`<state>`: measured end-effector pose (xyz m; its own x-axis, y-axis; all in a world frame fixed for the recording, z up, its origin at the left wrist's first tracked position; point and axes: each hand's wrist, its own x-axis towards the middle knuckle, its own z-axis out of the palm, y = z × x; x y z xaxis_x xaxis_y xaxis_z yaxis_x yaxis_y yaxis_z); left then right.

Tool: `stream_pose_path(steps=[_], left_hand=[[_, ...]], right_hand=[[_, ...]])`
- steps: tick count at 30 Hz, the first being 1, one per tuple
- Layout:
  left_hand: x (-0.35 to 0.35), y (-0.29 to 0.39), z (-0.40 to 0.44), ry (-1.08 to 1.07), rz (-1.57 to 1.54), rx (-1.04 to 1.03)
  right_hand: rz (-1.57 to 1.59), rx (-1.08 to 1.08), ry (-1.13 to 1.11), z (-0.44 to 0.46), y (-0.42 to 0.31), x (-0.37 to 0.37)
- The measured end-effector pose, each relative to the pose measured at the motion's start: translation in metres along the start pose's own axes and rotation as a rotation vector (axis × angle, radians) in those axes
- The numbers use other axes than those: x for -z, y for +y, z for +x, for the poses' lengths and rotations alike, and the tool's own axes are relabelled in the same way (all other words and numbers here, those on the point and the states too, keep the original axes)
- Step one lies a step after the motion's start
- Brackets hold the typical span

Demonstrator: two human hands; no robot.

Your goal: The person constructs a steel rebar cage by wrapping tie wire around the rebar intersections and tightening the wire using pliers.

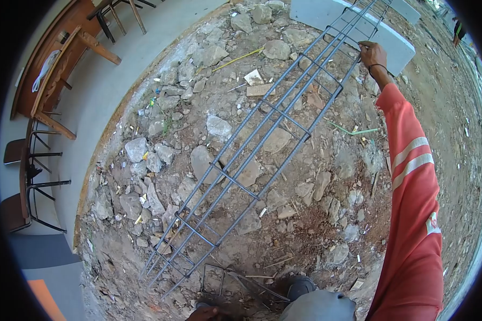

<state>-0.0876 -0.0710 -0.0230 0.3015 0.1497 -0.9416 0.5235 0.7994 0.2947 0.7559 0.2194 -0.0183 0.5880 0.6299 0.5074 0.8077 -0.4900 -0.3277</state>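
Note:
A long rebar cage [276, 115] of steel bars and square stirrups stretches diagonally over the rubble. My right hand [374, 56], in a red sleeve, is closed on one of its outer bars near the far end. At the bottom edge shows a part of my left hand [204, 314]; its fingers are too dark and cut off to make out. Close to it lies a loose rectangular stirrup [213, 280] near the cage's near end. Thin, dark, long-handled pieces [257, 286], whose kind I cannot make out, lie beside my shoe [301, 288].
Rough ground with stones [218, 125] and broken brick surrounds the cage. A pale slab [353, 27] lies under its far end. On the left, a concrete floor [107, 80] holds wooden furniture [64, 69] and chairs [16, 152]. A person [458, 32] stands far off at right.

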Motion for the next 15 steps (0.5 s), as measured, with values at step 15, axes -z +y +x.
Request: stream_pose_path(steps=[15], left_hand=[[-0.001, 0.004, -0.023, -0.073, -0.004, -0.204]], right_hand=[[0.203, 0.272, -0.118, -0.136, -0.105, 0.049]])
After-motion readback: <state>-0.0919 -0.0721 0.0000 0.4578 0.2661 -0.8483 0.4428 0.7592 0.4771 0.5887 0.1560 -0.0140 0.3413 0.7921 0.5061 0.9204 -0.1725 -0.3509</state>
